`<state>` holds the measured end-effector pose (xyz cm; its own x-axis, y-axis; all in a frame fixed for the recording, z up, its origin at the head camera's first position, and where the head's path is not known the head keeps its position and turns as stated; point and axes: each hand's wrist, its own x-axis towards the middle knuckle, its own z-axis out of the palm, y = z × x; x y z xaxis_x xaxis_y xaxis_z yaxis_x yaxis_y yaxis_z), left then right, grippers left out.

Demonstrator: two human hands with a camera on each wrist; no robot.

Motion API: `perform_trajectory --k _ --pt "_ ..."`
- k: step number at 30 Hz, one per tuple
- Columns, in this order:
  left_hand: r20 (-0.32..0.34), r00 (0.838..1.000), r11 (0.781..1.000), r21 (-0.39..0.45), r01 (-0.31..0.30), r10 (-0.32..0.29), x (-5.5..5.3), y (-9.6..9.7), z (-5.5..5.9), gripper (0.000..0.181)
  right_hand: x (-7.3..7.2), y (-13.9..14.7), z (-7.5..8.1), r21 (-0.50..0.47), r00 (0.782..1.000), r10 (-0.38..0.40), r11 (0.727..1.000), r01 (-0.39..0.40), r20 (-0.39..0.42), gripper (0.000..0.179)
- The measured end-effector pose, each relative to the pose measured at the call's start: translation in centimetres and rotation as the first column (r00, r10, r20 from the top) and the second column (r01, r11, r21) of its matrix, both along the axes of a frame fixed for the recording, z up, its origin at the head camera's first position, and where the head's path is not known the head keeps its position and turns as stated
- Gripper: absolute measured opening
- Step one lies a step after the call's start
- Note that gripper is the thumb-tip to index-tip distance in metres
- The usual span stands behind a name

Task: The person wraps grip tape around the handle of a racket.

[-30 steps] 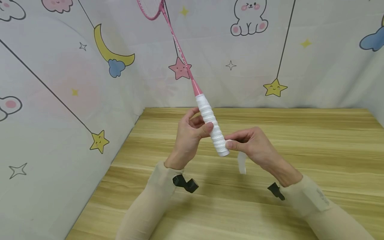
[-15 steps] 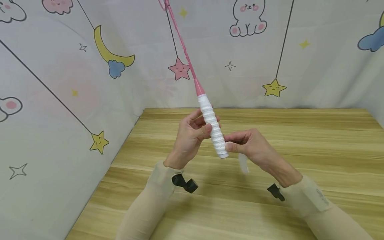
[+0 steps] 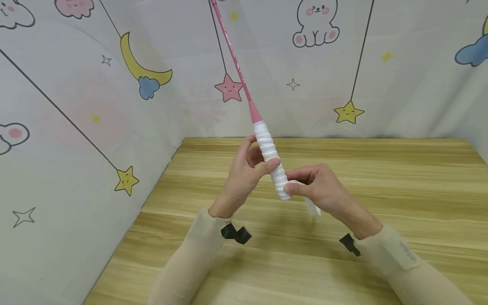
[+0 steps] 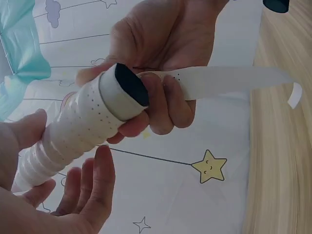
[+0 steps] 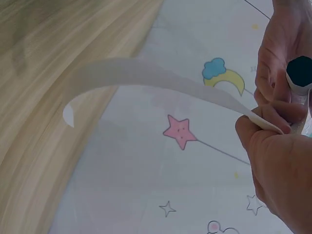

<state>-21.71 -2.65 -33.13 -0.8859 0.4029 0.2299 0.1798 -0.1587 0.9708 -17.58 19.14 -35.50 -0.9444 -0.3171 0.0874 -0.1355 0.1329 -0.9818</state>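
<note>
A pink badminton racket (image 3: 237, 67) slants up and left over the table, its head beyond the top edge of the head view. White perforated grip tape (image 3: 267, 146) winds in ridged turns round its handle. My left hand (image 3: 242, 176) holds the wrapped handle between thumb and fingers. At the handle's lower end, my right hand (image 3: 325, 188) pinches the tape between thumb and fingers. The tape's loose tail (image 4: 234, 83) runs out past that hand and curls at its tip; the right wrist view shows this strip (image 5: 146, 73) arching. The dark butt end (image 4: 130, 85) faces the left wrist camera.
A wood-grain table (image 3: 381, 203) lies below both hands. Pale cloth walls (image 3: 274, 59) printed with stars, a moon and animals rise behind it and on the left. Small black devices (image 3: 236, 234) sit at both wrists.
The racket has turned and tilted, so its head has left the view at the top. My left thumb has shifted slightly down the handle. The tape's tail has swung a little right.
</note>
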Motion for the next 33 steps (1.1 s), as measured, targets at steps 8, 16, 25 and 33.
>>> perform_trajectory --k 8,16,25,33 --pt "-0.073 0.992 0.991 -0.068 -0.112 0.107 -0.05 0.02 0.24 0.06 -0.06 -0.2 -0.2 0.065 0.998 -0.059 0.996 0.06 -0.024 0.032" --pt "-0.026 0.999 0.999 0.008 -0.046 0.046 -0.25 -0.5 0.24 0.059 0.15 0.23 0.07 0.034 0.999 -0.045 0.998 0.045 -0.012 0.031" --pt "0.087 0.995 0.974 0.226 0.031 -0.052 -0.54 -0.6 -0.11 0.093 0.08 0.44 0.05 -0.002 1.0 -0.023 1.0 0.023 -0.012 0.032" --pt "0.091 0.986 0.948 0.302 0.103 -0.136 -0.7 -0.38 -0.02 0.084 -0.19 0.44 -0.03 -0.035 0.999 0.034 0.999 -0.033 0.011 0.038"
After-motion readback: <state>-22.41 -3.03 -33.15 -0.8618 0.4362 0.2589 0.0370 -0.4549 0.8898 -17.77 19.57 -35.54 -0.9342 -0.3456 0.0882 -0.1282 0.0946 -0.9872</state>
